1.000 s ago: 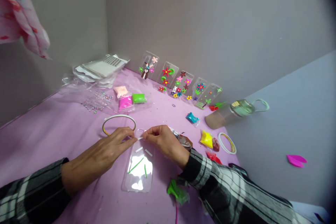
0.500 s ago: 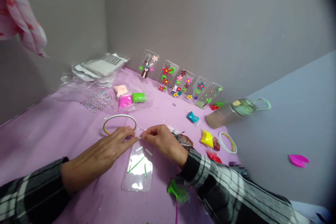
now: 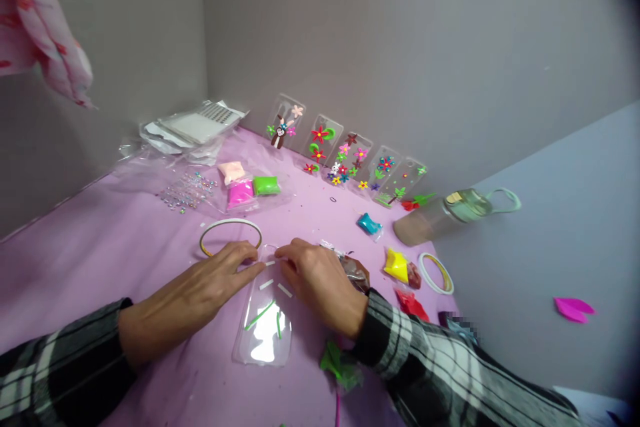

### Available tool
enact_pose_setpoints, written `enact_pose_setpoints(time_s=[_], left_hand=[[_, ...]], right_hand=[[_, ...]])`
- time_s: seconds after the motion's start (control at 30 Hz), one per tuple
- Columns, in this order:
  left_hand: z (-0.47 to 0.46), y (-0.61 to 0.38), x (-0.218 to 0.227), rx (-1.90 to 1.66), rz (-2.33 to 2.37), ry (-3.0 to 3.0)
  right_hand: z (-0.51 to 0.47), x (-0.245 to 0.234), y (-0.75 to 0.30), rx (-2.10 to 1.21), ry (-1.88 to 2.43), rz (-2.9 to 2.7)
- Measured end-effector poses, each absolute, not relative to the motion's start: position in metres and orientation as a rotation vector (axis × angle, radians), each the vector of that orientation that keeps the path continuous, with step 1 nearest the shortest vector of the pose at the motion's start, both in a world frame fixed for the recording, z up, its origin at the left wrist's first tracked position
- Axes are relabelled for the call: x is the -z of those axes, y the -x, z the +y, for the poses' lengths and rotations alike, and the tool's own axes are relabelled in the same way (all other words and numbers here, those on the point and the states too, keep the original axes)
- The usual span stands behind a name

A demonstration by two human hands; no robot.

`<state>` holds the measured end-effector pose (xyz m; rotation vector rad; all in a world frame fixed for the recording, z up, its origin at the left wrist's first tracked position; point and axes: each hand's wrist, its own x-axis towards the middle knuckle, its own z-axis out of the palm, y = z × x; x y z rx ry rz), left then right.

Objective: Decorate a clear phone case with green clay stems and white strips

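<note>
A clear phone case [image 3: 267,343] lies on the table in front of me, carrying two thin green strips [image 3: 260,315]. Short white strips [image 3: 267,284] sit above them, one close to the camera cut-out. My left hand [image 3: 210,290] rests at the case's upper left edge, thumb tip beside the topmost white strip, thumb and fingers apart. Over the upper right edge is my right hand [image 3: 320,283], its index finger reaching to the case and its thumb apart from it. Nothing shows between its fingertips; its other fingers are bent out of sight.
A tape roll [image 3: 230,221] stands behind my left hand; another roll [image 3: 436,273] lies right. Decorated phone cases [image 3: 323,137] lean against the wall. Colored clay packets [image 3: 240,193], gems [image 3: 187,193], a bottle [image 3: 440,213] and a green clay packet [image 3: 340,367] surround the work area.
My right hand has shifted slightly right, away from the left thumb, and its fingertips have parted. The topmost white strip now shows on the case. My left hand stays nearly still.
</note>
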<state>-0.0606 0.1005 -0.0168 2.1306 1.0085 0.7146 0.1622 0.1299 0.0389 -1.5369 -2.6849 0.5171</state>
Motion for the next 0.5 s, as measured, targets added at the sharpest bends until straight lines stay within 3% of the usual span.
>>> enact_pose_setpoints(time_s=[0.17,0.5], left_hand=[[0.101,0.062,0.024,-0.671,1.012,-2.339],[0.100,0.062,0.031,-0.735,1.007,-2.404]], right_hand=[[0.119,-0.044,-0.157,-0.317,1.405,-3.086],[0.109,-0.034,-0.156,0.019,1.268,-3.209]])
